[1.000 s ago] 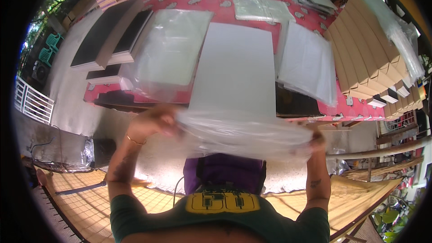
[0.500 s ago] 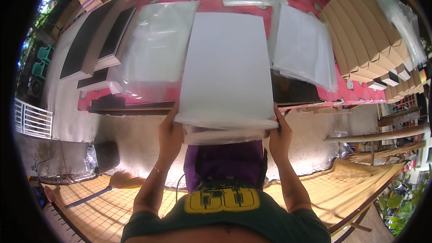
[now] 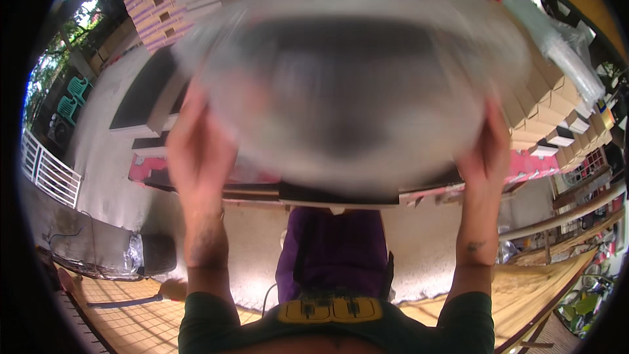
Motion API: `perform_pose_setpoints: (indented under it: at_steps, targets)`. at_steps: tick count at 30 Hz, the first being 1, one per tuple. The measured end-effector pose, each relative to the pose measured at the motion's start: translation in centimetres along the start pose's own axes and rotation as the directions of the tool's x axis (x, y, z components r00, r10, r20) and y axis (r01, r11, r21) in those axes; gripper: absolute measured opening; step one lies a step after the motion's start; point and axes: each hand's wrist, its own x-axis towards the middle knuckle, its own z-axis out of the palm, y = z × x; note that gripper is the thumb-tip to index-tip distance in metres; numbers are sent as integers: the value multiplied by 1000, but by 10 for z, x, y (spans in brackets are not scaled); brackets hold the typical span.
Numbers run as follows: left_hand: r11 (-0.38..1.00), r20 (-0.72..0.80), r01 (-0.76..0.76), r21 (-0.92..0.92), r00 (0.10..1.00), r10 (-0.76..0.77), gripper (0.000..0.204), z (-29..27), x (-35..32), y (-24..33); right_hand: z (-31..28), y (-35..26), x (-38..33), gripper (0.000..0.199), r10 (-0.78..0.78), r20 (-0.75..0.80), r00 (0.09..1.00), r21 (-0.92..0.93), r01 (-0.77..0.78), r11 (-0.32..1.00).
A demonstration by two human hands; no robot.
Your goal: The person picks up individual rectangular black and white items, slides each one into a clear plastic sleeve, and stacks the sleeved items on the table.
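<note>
Between my two raised hands is a wide stack of clear plastic sheets (image 3: 393, 147), bowed and badly smeared by motion. A dark patch shows in its middle; whether it is a reflection or something seen through the plastic I cannot tell. My left hand (image 3: 200, 144) is closed on the stack's left edge, and my right hand (image 3: 483, 147) on its right edge. Blur and the plastic hide most fingertips. The stack is held above the near edge of a table with a pink patterned cover (image 3: 532, 165), hiding most of the tabletop.
Black-topped blocks (image 3: 141, 101) lie at the table's left. Behind them rise stacked purple-and-tan boxes (image 3: 154, 16). On the right are brown cardboard boxes (image 3: 547, 115) and a bundle of clear plastic (image 3: 569, 69). A broom (image 3: 128, 302) lies at lower left; a white railing (image 3: 51, 169) stands farther left.
Both hands have moved up, forward and farther apart with the stack. It was flat and sharp in front of me; now it is bowed, blurred and over the table.
</note>
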Motion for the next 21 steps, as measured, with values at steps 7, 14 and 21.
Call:
perform_pose_setpoints:
  at_steps: [7,14,21]
  targets:
    - [706,-11,343,-620,895,-445,24,-56,33,-134,-104,92,57,33,282,-140,949,167,-258,952]
    - [912,-307,407,39,874,-377,33,-103,-9,-186,-135,130,16,37,284,-473,834,-323,-464,825]
    - [962,-34,259,-85,964,-263,20,-2,77,-160,-156,117,41,30,-68,-153,986,-630,-44,775]
